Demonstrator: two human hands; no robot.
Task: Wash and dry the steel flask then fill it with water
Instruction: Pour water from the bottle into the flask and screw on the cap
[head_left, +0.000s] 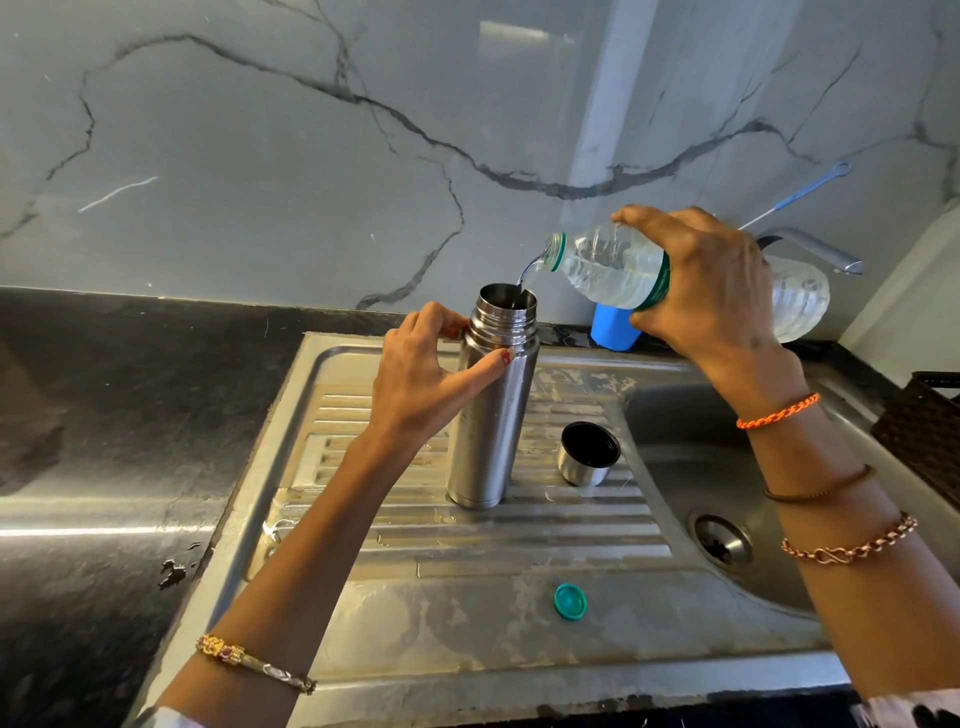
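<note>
A small green bottle cap (570, 601) lies on the flat front part of the steel sink's drainboard (395, 525), well apart from the drain (721, 540) in the basin to the right. A blue cup (613, 326) stands at the back edge against the marble-patterned wall (260, 156). A blue-handled brush (800, 195) leans on that wall above the tap (815, 249). The dark tabletop (104, 415) spreads to the left, with a wet patch near the sink's edge. A dark woven basket (924, 431) sits at far right.
</note>
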